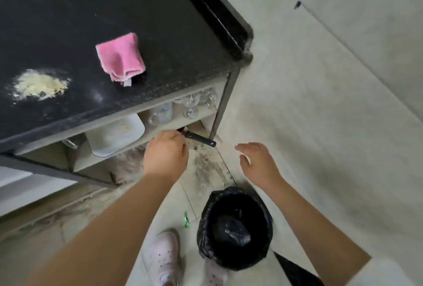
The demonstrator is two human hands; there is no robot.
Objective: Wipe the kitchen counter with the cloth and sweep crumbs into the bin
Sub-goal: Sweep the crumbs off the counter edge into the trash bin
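- Two bare hands are seen reaching down in front of a dark speckled stone worktop (160,33) with a raised rim at its far edge.
- A pink terry cloth (121,57), folded into a rough square with a white tag at its near corner, is laid flat on the worktop, untouched by either hand.
- A loose heap of pale yellow powdery crumbs (40,84) is spread on the worktop to the left of the cloth, well apart from it, with a fine white dusting round it.
- The left hand (166,154) is curled at the fingers round the inner end of a slim black handle (201,139) that sticks out from the shelf under the worktop; what the handle belongs to cannot be told.
- The right hand (256,162) is held open, fingers relaxed and slightly bent, with nothing in its grip.
- A round bin (235,228) lined with a crinkled glossy black bag is stood on the pale tiled floor below the right hand.
- Clear glasses (194,102) and a white rounded-square dish (116,134) are stored on the shelf.
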